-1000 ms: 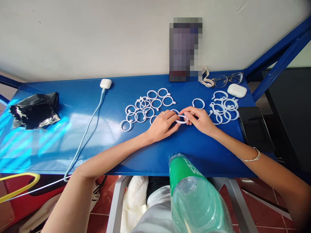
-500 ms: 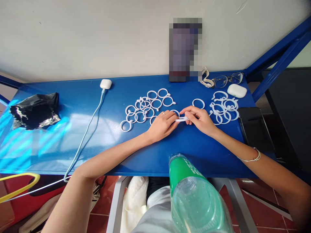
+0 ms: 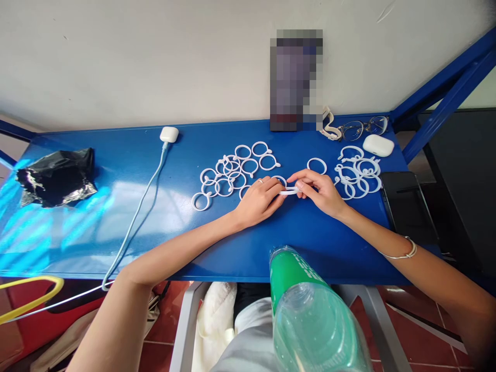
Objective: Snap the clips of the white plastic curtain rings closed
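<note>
Between my two hands is a white plastic curtain ring (image 3: pixel 289 191), seen nearly edge-on above the blue tabletop. My left hand (image 3: pixel 259 202) pinches its left side, the fingertips partly hidden behind the knuckles. On the other side, my right hand (image 3: pixel 318 191) has thumb and fingers closed on the ring's right end. Beyond my left hand lies a loose spread of similar rings (image 3: pixel 249 167), some overlapping. A single ring (image 3: pixel 325 166) rests just past my right hand. Further right, several more rings (image 3: pixel 360 195) are heaped together.
A clear green-labelled bottle (image 3: pixel 298 274) stands in front of my body. To the right are a dark phone (image 3: pixel 408 204), a white earbud case (image 3: pixel 378 145) and eyeglasses (image 3: pixel 352 130). Leftward lie a charger plug (image 3: pixel 169 134) with its cable (image 3: pixel 136 213) and a black plastic bag (image 3: pixel 58 175).
Almost everything stays in place. The fingers of my right hand have shifted very slightly at the ring; both hands keep their hold.
</note>
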The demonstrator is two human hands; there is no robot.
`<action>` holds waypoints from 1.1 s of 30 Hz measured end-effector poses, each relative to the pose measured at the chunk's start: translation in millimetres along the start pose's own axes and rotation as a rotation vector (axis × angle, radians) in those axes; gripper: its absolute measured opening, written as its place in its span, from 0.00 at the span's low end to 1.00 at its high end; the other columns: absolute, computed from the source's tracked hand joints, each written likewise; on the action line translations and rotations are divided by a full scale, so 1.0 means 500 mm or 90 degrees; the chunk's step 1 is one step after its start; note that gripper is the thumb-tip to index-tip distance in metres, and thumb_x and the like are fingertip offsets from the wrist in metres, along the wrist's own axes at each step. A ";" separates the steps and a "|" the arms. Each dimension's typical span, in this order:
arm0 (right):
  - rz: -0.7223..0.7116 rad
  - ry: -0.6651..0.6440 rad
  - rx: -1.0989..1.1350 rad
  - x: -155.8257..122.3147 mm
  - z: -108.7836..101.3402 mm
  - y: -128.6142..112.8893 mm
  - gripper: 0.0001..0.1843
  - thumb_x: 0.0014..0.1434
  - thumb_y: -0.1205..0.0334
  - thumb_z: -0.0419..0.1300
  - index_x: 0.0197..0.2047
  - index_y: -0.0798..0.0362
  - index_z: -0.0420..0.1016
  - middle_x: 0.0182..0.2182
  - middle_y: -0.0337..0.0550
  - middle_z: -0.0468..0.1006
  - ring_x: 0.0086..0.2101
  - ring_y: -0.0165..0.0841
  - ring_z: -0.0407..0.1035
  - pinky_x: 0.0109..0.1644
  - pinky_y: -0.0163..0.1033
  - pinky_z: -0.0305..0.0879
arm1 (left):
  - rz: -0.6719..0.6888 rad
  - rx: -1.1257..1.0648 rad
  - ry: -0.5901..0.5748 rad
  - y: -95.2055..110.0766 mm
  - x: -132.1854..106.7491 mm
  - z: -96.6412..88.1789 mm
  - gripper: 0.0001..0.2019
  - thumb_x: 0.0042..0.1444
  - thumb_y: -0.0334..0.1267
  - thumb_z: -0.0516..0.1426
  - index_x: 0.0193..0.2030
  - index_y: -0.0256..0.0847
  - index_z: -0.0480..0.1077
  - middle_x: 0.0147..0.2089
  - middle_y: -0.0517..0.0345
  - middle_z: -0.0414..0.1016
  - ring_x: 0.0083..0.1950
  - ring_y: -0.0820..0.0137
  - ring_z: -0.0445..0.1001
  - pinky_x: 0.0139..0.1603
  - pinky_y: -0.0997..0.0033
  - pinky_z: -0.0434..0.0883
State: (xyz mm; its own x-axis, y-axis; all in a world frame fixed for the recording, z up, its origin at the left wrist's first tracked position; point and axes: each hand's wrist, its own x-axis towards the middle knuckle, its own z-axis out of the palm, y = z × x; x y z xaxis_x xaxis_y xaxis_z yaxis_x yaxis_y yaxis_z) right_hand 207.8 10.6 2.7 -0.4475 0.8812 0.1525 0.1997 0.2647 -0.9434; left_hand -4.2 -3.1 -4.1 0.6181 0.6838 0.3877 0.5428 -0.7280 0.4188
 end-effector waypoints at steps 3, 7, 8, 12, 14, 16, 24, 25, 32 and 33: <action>0.004 0.004 -0.005 0.000 0.001 0.000 0.14 0.68 0.53 0.55 0.44 0.53 0.75 0.22 0.36 0.73 0.25 0.29 0.68 0.30 0.34 0.63 | 0.003 0.000 0.006 0.000 0.000 0.000 0.15 0.71 0.38 0.44 0.41 0.38 0.69 0.43 0.50 0.76 0.40 0.66 0.70 0.42 0.66 0.67; 0.006 0.008 -0.010 0.000 0.002 0.001 0.15 0.68 0.50 0.55 0.43 0.53 0.76 0.22 0.36 0.73 0.24 0.29 0.68 0.30 0.34 0.63 | -0.006 0.003 -0.004 0.002 0.001 -0.002 0.15 0.71 0.38 0.44 0.40 0.38 0.69 0.43 0.50 0.76 0.40 0.66 0.70 0.43 0.67 0.67; 0.007 0.010 -0.012 0.000 0.003 0.000 0.16 0.68 0.50 0.55 0.43 0.53 0.76 0.22 0.36 0.73 0.24 0.29 0.68 0.29 0.34 0.62 | -0.009 0.002 -0.009 0.002 0.001 -0.002 0.15 0.71 0.39 0.44 0.40 0.38 0.69 0.43 0.50 0.76 0.40 0.66 0.70 0.43 0.67 0.67; 0.013 0.014 -0.020 0.000 0.003 -0.002 0.16 0.68 0.49 0.55 0.42 0.53 0.76 0.21 0.36 0.72 0.23 0.29 0.67 0.29 0.34 0.62 | -0.010 -0.003 -0.017 0.005 0.002 -0.004 0.15 0.71 0.39 0.43 0.40 0.38 0.69 0.43 0.50 0.75 0.41 0.66 0.70 0.44 0.67 0.68; 0.019 0.013 -0.030 0.001 0.003 -0.003 0.16 0.68 0.49 0.54 0.42 0.53 0.76 0.21 0.36 0.72 0.23 0.29 0.67 0.29 0.34 0.62 | -0.009 0.000 -0.021 0.005 0.002 -0.004 0.15 0.71 0.38 0.43 0.40 0.38 0.69 0.44 0.49 0.75 0.41 0.66 0.70 0.44 0.66 0.67; 0.022 0.010 -0.044 0.001 0.003 -0.004 0.17 0.68 0.49 0.54 0.42 0.53 0.76 0.21 0.36 0.72 0.23 0.29 0.67 0.28 0.34 0.62 | -0.008 0.002 -0.030 0.004 0.003 -0.004 0.15 0.71 0.37 0.44 0.40 0.38 0.69 0.44 0.49 0.75 0.41 0.65 0.70 0.44 0.66 0.67; 0.009 -0.009 -0.093 0.000 0.003 -0.001 0.16 0.69 0.50 0.53 0.41 0.53 0.76 0.22 0.37 0.74 0.23 0.29 0.68 0.28 0.34 0.63 | 0.022 0.021 -0.040 0.000 0.003 0.000 0.11 0.68 0.35 0.45 0.44 0.38 0.68 0.46 0.49 0.75 0.43 0.64 0.70 0.44 0.65 0.66; 0.009 -0.010 -0.098 0.000 0.002 -0.001 0.16 0.69 0.51 0.53 0.41 0.53 0.76 0.22 0.38 0.74 0.23 0.29 0.68 0.28 0.34 0.63 | 0.025 0.023 -0.039 0.000 0.002 0.000 0.11 0.68 0.35 0.45 0.44 0.38 0.68 0.46 0.49 0.75 0.43 0.64 0.70 0.44 0.65 0.66; 0.021 0.008 -0.060 0.002 0.005 -0.002 0.18 0.68 0.47 0.54 0.41 0.53 0.76 0.21 0.36 0.72 0.23 0.28 0.68 0.29 0.34 0.63 | 0.023 0.016 -0.016 0.000 0.003 0.000 0.13 0.70 0.38 0.45 0.43 0.38 0.68 0.44 0.50 0.75 0.42 0.65 0.70 0.44 0.66 0.66; 0.026 0.016 -0.045 0.002 0.005 -0.001 0.19 0.68 0.46 0.55 0.41 0.53 0.76 0.21 0.35 0.71 0.23 0.28 0.67 0.28 0.33 0.62 | 0.012 0.008 -0.014 0.000 0.003 0.000 0.14 0.71 0.39 0.44 0.42 0.38 0.68 0.43 0.50 0.75 0.41 0.65 0.70 0.43 0.66 0.67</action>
State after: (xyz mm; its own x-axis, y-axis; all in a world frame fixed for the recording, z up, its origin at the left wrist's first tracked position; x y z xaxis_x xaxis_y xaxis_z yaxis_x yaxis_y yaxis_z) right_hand 205.0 10.6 2.8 -0.4156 0.9014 0.1220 0.2794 0.2541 -0.9259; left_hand -3.1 -2.1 -3.5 0.6404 0.6688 0.3776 0.5382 -0.7415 0.4005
